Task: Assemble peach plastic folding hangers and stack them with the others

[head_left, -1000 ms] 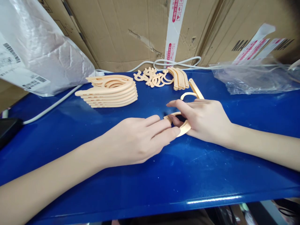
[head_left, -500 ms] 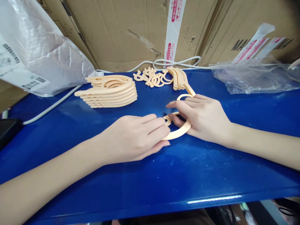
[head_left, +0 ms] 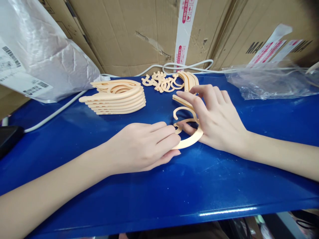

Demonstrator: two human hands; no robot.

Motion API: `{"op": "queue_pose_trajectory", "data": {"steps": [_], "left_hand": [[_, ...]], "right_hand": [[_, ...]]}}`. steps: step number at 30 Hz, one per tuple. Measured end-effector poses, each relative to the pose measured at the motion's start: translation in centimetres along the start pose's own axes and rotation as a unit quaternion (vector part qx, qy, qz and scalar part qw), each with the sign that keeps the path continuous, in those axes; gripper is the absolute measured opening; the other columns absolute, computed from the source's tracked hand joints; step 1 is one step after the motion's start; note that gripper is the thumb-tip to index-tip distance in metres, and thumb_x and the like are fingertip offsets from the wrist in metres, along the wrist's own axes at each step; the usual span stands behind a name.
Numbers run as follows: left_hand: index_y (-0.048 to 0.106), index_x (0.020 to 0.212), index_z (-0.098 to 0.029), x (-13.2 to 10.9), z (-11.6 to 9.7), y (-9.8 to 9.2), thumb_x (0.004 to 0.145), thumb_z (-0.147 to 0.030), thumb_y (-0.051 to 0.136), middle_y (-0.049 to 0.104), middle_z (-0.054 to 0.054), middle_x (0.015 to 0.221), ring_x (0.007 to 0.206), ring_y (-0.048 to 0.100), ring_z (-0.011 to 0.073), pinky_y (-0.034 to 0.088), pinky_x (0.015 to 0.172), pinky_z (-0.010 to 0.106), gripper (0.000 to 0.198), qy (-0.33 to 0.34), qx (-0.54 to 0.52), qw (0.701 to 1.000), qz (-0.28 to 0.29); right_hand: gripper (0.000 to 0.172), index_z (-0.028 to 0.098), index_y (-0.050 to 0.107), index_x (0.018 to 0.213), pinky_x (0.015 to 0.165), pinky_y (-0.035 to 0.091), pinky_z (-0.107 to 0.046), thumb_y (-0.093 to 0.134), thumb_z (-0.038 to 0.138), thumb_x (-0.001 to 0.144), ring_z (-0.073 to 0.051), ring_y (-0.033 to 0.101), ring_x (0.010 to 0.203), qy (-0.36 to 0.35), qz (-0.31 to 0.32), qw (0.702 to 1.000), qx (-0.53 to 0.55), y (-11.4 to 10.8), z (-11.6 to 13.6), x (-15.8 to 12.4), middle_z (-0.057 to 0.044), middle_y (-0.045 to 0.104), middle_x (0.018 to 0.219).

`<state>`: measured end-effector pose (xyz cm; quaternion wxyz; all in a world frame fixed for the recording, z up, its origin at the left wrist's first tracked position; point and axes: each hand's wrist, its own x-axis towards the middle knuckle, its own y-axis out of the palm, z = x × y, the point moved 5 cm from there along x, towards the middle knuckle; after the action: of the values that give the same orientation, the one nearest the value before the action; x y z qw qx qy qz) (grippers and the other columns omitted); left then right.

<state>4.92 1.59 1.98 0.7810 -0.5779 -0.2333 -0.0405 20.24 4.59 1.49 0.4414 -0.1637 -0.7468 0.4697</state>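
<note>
Between my hands is a cream plastic hanger (head_left: 190, 140) with a curved arm, an open hook and a straight arm pointing up and left. My left hand (head_left: 147, 146) is closed on the near end of its curved arm. The thumb of my right hand (head_left: 216, 116) presses inside the curve, while its fingers arch over the straight arm and hook. Part of the hanger's joint is hidden by the right hand. Behind it, loose cream hooks (head_left: 165, 83) lie beside several curved arms (head_left: 190, 79). A stack of cream hanger pieces (head_left: 117, 99) stands at the left.
A blue table (head_left: 161, 196) lies under everything. Cardboard boxes (head_left: 124, 36) and a white cable (head_left: 147, 69) run along the back. A silvery parcel bag (head_left: 57, 53) leans at the left, near a black object (head_left: 10, 139). Clear plastic wrap (head_left: 259, 83) sits at the back right.
My right fingers have lifted and arched. The hanger's straight arm has swung from upper right to upper left, and its hook has turned left. My left hand has stayed almost still.
</note>
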Motion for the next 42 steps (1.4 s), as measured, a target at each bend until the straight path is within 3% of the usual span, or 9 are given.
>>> {"op": "queue_pose_trajectory", "data": {"steps": [7, 11, 19, 24, 31, 42], "left_hand": [[0.058, 0.088, -0.016, 0.1, 0.0, 0.0, 0.097, -0.023, 0.048, 0.066, 0.001, 0.079, 0.071, 0.059, 0.0157, 0.040, 0.056, 0.027, 0.016, -0.002, 0.000, 1.000, 0.005], [0.059, 0.087, -0.016, 0.2, -0.2, -0.3, 0.097, -0.022, 0.048, 0.066, 0.002, 0.081, 0.072, 0.059, 0.0159, 0.041, 0.056, 0.027, 0.016, 0.004, 0.003, 1.000, -0.001], [0.059, 0.091, -0.016, 0.2, -0.3, -0.3, 0.098, -0.023, 0.045, 0.070, 0.003, 0.089, 0.076, 0.061, 0.0160, 0.044, 0.060, 0.026, 0.017, 0.005, 0.017, 1.000, -0.002], [0.058, 0.094, -0.016, 0.1, -0.1, 0.0, 0.099, -0.025, 0.046, 0.068, 0.003, 0.093, 0.078, 0.061, 0.0167, 0.042, 0.060, 0.026, 0.016, -0.005, 0.017, 1.000, 0.024], [0.059, 0.098, -0.018, 0.0, 0.4, 0.7, 0.100, -0.027, 0.043, 0.065, 0.005, 0.095, 0.081, 0.060, 0.0187, 0.041, 0.059, 0.027, 0.018, -0.039, 0.000, 0.997, 0.061], [0.062, 0.094, -0.014, 0.2, 0.3, 0.7, 0.098, -0.021, 0.041, 0.067, 0.008, 0.099, 0.095, 0.064, 0.0221, 0.052, 0.075, 0.031, 0.022, -0.034, -0.019, 0.998, 0.058]], "right_hand": [[0.059, 0.013, 0.045, 0.136, 0.086, 0.046, -0.046, 0.055, 0.048, 0.090, -0.033, 0.055, 0.111, 0.007, -0.008, 0.993, 0.116, 0.9, -0.6, 0.1, -0.020, 0.054, 0.126], [0.045, 0.014, 0.049, 0.131, 0.086, 0.047, -0.040, 0.055, 0.033, 0.091, -0.028, 0.058, 0.108, -0.029, -0.009, 0.985, 0.170, 0.9, -0.5, 0.1, -0.015, 0.061, 0.122], [0.027, 0.016, 0.056, 0.119, 0.078, 0.048, -0.037, 0.050, 0.026, 0.095, -0.024, 0.062, 0.095, -0.031, -0.005, 0.983, 0.178, 0.6, -0.4, 0.1, -0.011, 0.064, 0.109], [0.028, 0.017, 0.056, 0.119, 0.078, 0.048, -0.038, 0.046, 0.031, 0.098, -0.025, 0.062, 0.100, -0.014, 0.016, 0.983, 0.184, 0.9, -0.6, 0.1, -0.013, 0.061, 0.117], [0.025, 0.018, 0.057, 0.109, 0.076, 0.035, -0.036, 0.047, 0.038, 0.098, -0.023, 0.063, 0.089, -0.010, 0.025, 0.991, 0.133, 1.3, -0.7, 0.1, -0.007, 0.070, 0.106], [0.021, 0.019, 0.059, 0.110, 0.073, 0.035, -0.034, 0.047, 0.027, 0.095, -0.022, 0.056, 0.085, -0.034, 0.012, 0.990, 0.137, 1.3, -0.6, 0.0, -0.006, 0.065, 0.095]]}}
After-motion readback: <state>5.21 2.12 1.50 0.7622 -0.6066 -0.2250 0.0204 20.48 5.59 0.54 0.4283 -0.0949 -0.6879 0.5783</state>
